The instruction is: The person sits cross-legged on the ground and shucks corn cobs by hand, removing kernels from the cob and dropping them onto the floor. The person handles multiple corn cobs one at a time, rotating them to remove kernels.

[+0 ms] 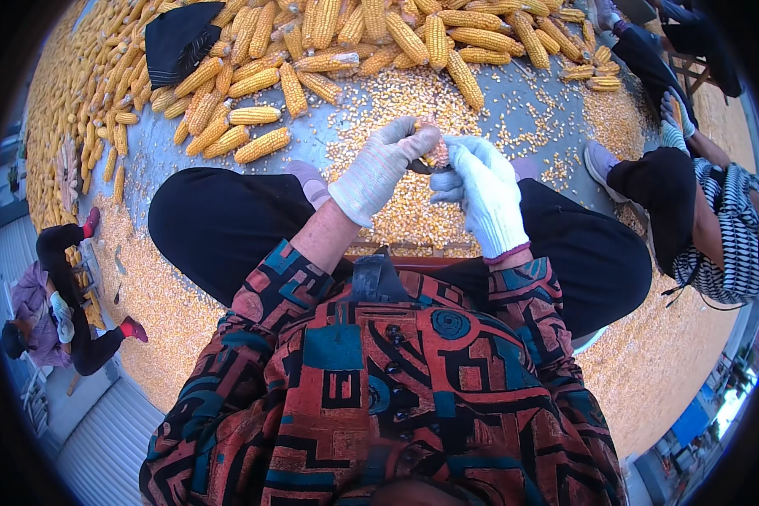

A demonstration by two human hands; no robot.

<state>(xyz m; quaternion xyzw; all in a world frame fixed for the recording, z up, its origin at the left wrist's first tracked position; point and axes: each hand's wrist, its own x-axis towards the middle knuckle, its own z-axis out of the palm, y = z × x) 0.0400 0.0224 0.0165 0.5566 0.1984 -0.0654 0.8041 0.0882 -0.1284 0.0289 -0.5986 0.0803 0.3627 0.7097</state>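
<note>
Above my lap, a partly shelled corn cob (436,154), reddish where kernels are off, sits between my two gloved hands. My left hand (384,169), in a whitish glove, is closed around its left end. My right hand (483,187), in a white knitted glove, has its fingers bent and closed against the cob's right side. A small dark piece shows just under the cob; its kind cannot be made out. Loose corn kernels (413,218) lie below and beyond the hands. The glove and fingers hide part of the cob.
A big heap of yellow corn cobs (337,34) spreads ahead and left, with a dark cloth (180,44) on it. Single cobs (262,145) lie nearer. Other people sit at the right (721,228) and far left (38,308). Kernels (658,371) cover the ground around.
</note>
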